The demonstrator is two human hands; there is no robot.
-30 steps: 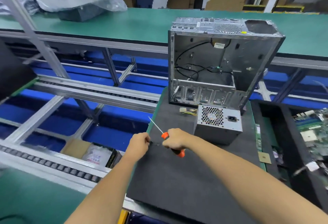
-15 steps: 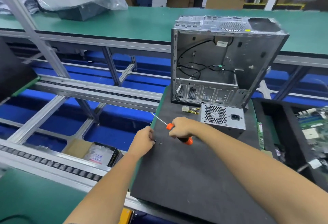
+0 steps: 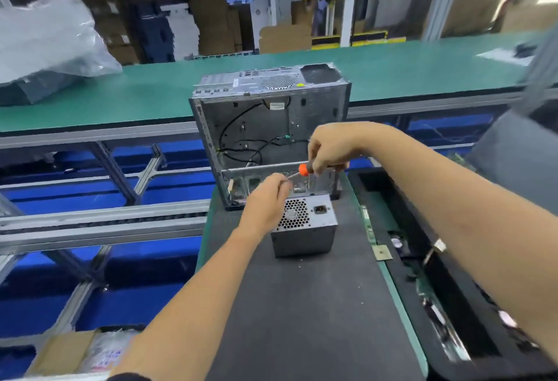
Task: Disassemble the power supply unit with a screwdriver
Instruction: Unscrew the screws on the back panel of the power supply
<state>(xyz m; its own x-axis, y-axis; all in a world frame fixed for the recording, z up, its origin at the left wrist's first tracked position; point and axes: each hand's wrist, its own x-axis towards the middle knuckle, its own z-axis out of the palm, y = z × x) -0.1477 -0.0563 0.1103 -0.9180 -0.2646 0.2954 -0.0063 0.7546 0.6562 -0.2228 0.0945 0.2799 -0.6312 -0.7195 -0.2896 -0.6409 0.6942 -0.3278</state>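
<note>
The grey power supply unit (image 3: 305,228) stands on the black mat (image 3: 302,305), its honeycomb fan grille and power socket facing up. My right hand (image 3: 330,146) grips the orange-and-black screwdriver (image 3: 303,169) above the unit, its shaft slanting down and left. My left hand (image 3: 267,199) hovers at the unit's upper left corner, fingers curled at the shaft's tip. Behind them stands the open, empty computer case (image 3: 268,126) with loose black cables inside.
A black tray (image 3: 453,305) with circuit boards and parts lies right of the mat. Blue bins and metal conveyor rails (image 3: 99,223) run on the left. A green bench (image 3: 392,72) crosses behind, with a plastic-wrapped item (image 3: 45,45). A cardboard box (image 3: 69,353) sits lower left.
Both hands rose from the mat's left edge and moved right to the top of the power supply unit. The screwdriver came along in the right hand. The camera view tilted up.
</note>
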